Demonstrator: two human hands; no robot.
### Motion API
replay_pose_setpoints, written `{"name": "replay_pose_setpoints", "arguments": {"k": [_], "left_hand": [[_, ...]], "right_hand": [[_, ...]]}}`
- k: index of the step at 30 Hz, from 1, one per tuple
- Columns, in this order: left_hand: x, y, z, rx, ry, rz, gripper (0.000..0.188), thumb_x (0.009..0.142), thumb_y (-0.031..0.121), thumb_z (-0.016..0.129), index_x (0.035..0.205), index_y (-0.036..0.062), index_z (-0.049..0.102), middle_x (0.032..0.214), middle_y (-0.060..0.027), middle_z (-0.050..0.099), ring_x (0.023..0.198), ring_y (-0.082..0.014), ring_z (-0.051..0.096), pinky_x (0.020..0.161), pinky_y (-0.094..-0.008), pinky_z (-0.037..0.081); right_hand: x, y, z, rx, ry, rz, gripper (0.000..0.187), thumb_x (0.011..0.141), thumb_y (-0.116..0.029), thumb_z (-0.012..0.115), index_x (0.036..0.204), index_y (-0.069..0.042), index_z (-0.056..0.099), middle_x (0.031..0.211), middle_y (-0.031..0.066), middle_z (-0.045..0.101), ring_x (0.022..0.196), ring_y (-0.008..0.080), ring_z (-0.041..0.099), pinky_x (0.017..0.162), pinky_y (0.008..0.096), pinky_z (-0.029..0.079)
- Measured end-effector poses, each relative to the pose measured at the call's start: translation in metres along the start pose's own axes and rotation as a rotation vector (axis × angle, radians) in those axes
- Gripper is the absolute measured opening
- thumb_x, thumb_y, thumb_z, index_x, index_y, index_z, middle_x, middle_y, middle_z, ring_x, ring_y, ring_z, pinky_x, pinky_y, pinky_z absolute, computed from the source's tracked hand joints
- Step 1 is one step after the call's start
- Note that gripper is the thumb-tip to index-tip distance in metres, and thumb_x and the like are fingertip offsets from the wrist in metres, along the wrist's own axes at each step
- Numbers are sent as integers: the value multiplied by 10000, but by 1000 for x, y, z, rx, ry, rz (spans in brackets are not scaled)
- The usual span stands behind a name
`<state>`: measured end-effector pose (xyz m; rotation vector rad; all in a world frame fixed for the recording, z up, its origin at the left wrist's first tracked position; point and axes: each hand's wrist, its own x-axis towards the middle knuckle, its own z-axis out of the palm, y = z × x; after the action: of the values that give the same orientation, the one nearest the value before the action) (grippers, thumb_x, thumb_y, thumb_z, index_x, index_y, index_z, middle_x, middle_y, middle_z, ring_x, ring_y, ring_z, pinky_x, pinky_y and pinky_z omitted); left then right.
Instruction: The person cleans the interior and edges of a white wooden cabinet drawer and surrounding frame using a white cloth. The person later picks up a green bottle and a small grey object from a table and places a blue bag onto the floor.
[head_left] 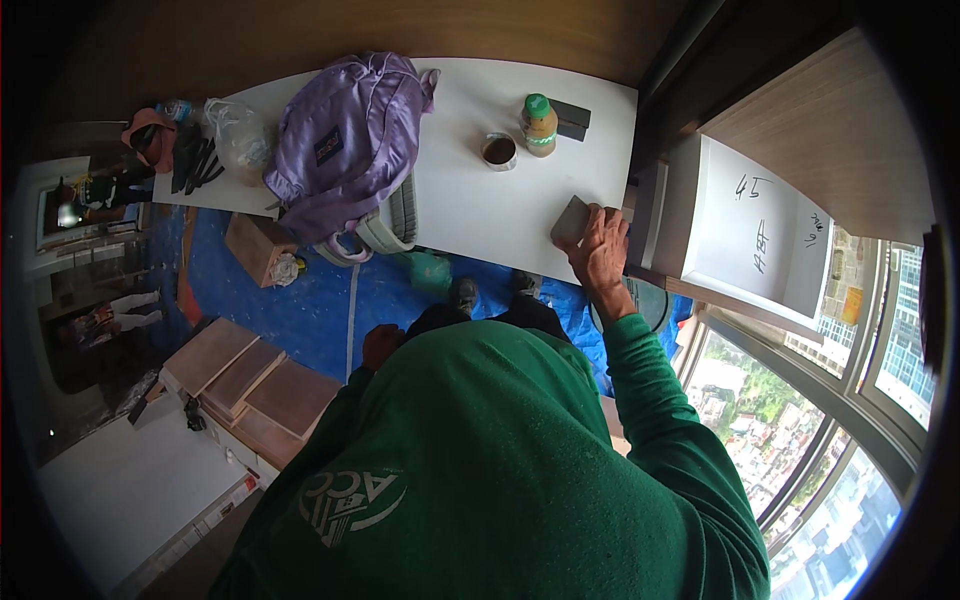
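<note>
My right hand (603,248) reaches over the white tabletop (470,215) near its right end. Its fingers are closed on a flat grey block (571,222), which looks like a sanding block resting on the surface. Low beside my body, my left hand (382,346) shows only in part, dark, with its fingers not clear. Farther back on the table stand a cup of dark liquid (498,151) and a bottle with a green cap (539,126). Behind the bottle lies a dark flat piece (572,121).
A purple backpack (350,140) covers the table's left part, beside a clear plastic bag (238,135). An open white drawer (760,225) juts out at right, above windows. Blue sheeting (320,300) covers the floor, with a brown box (258,248) and wooden panels (250,380) at left.
</note>
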<state>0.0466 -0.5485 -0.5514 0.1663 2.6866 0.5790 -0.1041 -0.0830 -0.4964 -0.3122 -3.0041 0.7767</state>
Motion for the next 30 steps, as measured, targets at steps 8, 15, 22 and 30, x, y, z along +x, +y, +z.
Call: {"name": "replay_pose_setpoints", "arguments": {"k": [8, 15, 22, 30], "left_hand": [[18, 15, -19, 87, -121, 133, 180, 784, 238, 655, 758, 69, 598, 769, -144, 552, 797, -375, 614, 674, -514, 489], [17, 3, -16, -26, -103, 93, 168, 794, 229, 654, 858, 74, 658, 841, -148, 604, 840, -372, 627, 695, -500, 494], [29, 16, -35, -32, -217, 12, 222, 842, 274, 644, 813, 62, 700, 785, -154, 668, 782, -375, 652, 701, -476, 507], [60, -13, -30, -290, -176, -229, 439, 954, 421, 646, 807, 15, 725, 763, -153, 709, 721, -262, 691, 689, -421, 508]], "right_hand": [[12, 5, 2, 7, -57, 46, 751, 600, -282, 950, 1153, 11, 536, 1140, 249, 537, 1066, 434, 539, 890, 524, 500], [12, 8, -4, 393, -141, 158, 580, 700, -199, 875, 1128, -6, 533, 1036, 200, 655, 993, 394, 643, 875, 440, 532], [-21, -4, -33, 1233, -339, 371, 340, 814, -139, 705, 1125, -12, 649, 996, 81, 684, 910, 193, 672, 833, 355, 549], [-60, -43, -68, 1541, -360, 371, 515, 892, -190, 586, 1393, -71, 619, 969, 99, 715, 858, 191, 680, 792, 344, 573]]}}
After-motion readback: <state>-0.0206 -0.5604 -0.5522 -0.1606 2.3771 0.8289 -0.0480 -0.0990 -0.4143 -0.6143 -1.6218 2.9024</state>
